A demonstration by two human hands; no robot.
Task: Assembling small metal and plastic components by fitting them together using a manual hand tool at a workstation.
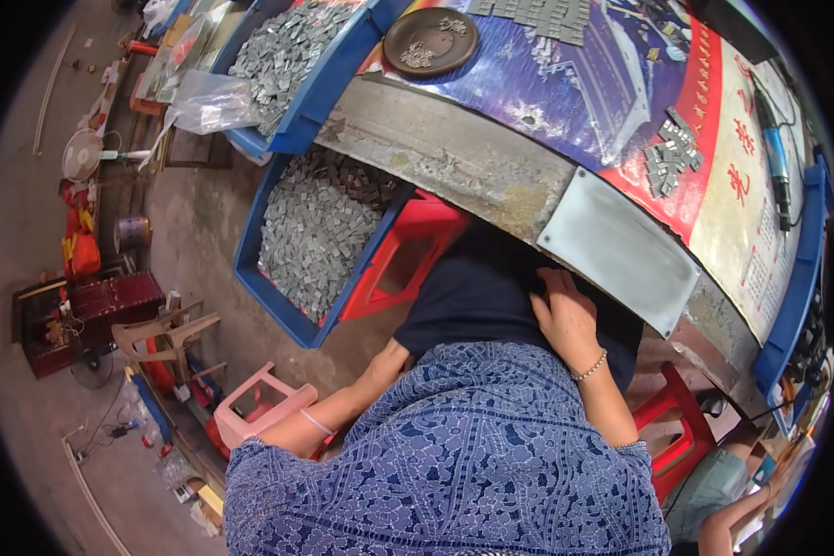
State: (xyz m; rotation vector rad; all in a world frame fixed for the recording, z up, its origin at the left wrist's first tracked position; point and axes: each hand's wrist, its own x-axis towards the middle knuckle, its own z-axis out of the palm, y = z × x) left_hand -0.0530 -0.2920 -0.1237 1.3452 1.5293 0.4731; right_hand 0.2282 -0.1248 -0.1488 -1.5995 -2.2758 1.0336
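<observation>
My right hand [568, 315] lies on my dark trousers [477, 292] just below the table edge, its fingers stretched out and nothing seen in them. A bead bracelet circles that wrist. Beside my hip, my left hand [397, 358] is mostly hidden by my blue patterned shirt [454, 445], so its fingers do not show. A pale metal plate [621, 250] with corner screws is fixed along the table edge, near my right hand. On the tabletop sit a loose pile of small grey metal pieces [672, 159], neat rows of similar pieces [551, 17], and a round brown dish [435, 42] holding tiny parts.
Two blue bins, one upper [329, 82] and one lower [271, 309], hold many grey pieces at the left. A red stool [400, 255] supports the lower one. A blue pen-shaped tool [775, 153] lies at far right. Another person's arm [737, 519] shows lower right. A pink stool [267, 398] stands behind left.
</observation>
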